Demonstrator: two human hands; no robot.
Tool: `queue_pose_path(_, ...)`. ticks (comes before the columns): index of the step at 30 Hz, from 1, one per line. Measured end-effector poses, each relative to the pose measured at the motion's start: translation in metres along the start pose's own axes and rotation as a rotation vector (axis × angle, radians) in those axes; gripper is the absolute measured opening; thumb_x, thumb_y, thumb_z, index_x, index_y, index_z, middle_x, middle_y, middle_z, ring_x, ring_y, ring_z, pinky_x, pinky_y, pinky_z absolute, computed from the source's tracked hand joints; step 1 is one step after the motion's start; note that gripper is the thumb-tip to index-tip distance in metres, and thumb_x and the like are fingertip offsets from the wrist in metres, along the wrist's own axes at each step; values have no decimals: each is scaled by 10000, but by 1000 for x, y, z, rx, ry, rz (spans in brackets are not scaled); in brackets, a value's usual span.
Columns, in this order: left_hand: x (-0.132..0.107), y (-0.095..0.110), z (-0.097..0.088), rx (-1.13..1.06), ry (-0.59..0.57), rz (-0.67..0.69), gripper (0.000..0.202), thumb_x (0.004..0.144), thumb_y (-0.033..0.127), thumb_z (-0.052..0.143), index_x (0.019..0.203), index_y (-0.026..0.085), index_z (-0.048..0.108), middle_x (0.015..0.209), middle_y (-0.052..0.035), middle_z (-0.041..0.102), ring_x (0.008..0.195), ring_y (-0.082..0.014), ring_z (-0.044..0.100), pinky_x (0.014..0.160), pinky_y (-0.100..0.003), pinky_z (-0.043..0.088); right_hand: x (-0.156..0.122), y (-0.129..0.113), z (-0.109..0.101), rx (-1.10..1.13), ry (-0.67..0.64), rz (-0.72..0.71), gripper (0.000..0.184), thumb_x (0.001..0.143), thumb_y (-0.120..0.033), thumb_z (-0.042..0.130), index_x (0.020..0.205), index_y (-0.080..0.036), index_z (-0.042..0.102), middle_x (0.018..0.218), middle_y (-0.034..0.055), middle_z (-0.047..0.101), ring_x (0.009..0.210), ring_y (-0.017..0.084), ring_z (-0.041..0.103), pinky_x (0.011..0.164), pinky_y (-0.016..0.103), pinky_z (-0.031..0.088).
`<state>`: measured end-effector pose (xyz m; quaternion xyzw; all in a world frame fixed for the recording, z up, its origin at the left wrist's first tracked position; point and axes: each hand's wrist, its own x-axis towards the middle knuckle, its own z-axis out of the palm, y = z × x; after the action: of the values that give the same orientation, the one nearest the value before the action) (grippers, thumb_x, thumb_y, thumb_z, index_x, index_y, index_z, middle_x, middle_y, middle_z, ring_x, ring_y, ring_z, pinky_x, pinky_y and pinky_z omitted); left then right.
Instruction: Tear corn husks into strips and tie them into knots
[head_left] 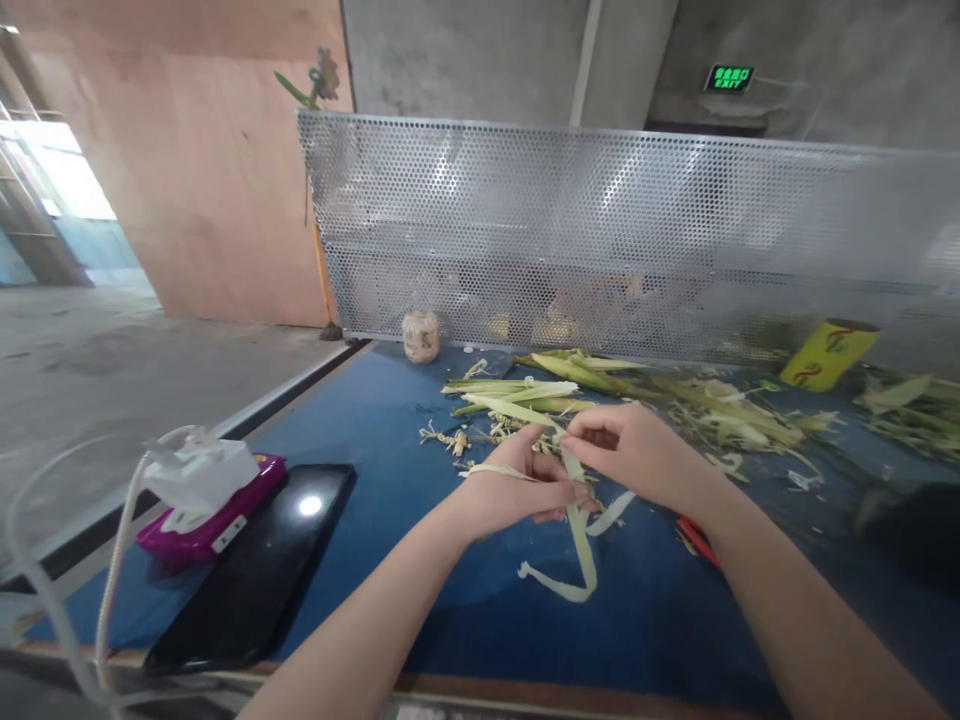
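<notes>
Pale green leaf strips [580,545] hang between my hands over the blue tabletop, one end curling down toward the front. My left hand [517,480] is closed around the strips, with one strip end looped across the back of the thumb side. Close beside it, my right hand [630,445] pinches a strip at its upper part between thumb and fingers. Behind the hands lie long green and white leaves [525,390]. A small knotted piece of plant fibre [454,438] rests left of them. Red-handled scissors or a similar tool [697,540] lie partly hidden under my right forearm.
A black phone or tablet [255,570] and a purple power strip [202,520] with a white plug lie at left. A jar-like roll [421,337] stands near the perforated metal screen [487,220]. A yellow cylinder [829,355] and more leaves [915,415] are at right.
</notes>
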<state>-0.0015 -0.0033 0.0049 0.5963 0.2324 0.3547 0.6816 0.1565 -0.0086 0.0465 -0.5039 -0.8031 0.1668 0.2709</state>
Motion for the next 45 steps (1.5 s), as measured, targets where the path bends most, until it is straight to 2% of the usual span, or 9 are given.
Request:
queue_pose_path(7,1,1,1,-2,-17,37,462,632,149,678,1020,144,427,566,27,590,427,-52,483,398,-175,304,4,-10,3,175,14,-28,205,773,-297,515,646,-175,619,632,10,608,563,119,510,511,234,393)
queue_pose_path(11,-2,3,1,33,32,77,579,613,141,705,1125,160,435,580,46,534,491,-65,522,436,-176,336,9,-12,5,194,115,-8,185,768,-298,536,679,-177,645,666,17,630,600,131,539,549,248,406)
queue_pose_path(17,-3,4,-1,51,91,95,734,617,209,722,1243,125,347,641,-3,607,489,-72,508,441,-196,339,14,-10,5,263,-28,3,244,808,-361,494,821,-193,670,801,40,652,740,171,595,664,283,451)
queue_pose_path(22,-1,1,-5,-8,205,109,953,593,208,748,1362,127,190,651,9,637,712,-146,626,711,-275,437,12,10,9,389,21,9,349,844,-449,427,926,-195,651,919,66,645,863,193,585,767,319,450)
queue_pose_path(28,1,6,-4,-12,320,41,570,765,487,520,1238,175,461,696,-29,647,699,-165,616,734,-311,432,4,23,11,520,-116,10,303,827,-434,487,964,-199,620,851,48,635,795,168,590,758,310,450)
queue_pose_path(33,3,5,-6,91,350,27,440,760,447,533,1145,237,562,691,6,601,632,-127,553,659,-262,432,-3,16,15,585,-211,-20,312,781,-329,573,1066,-205,550,836,23,605,763,142,573,742,295,467)
queue_pose_path(36,4,3,-9,248,389,79,366,748,450,545,1033,235,630,844,-12,639,715,-132,547,678,-243,425,-4,10,28,513,-120,-54,361,734,-328,616,1073,-217,558,916,41,589,826,168,556,756,313,471)
queue_pose_path(39,3,3,-10,378,400,145,353,766,458,519,1029,253,636,985,-12,645,849,-151,550,777,-251,412,-3,7,41,474,72,-39,228,728,-318,611,919,-193,621,883,48,566,803,172,555,737,309,477)
queue_pose_path(45,6,0,-14,428,489,118,375,702,453,601,995,229,667,801,-19,680,758,-163,581,709,-263,433,0,12,44,445,205,-45,124,734,-261,595,819,-184,642,863,53,607,855,197,582,736,305,473)
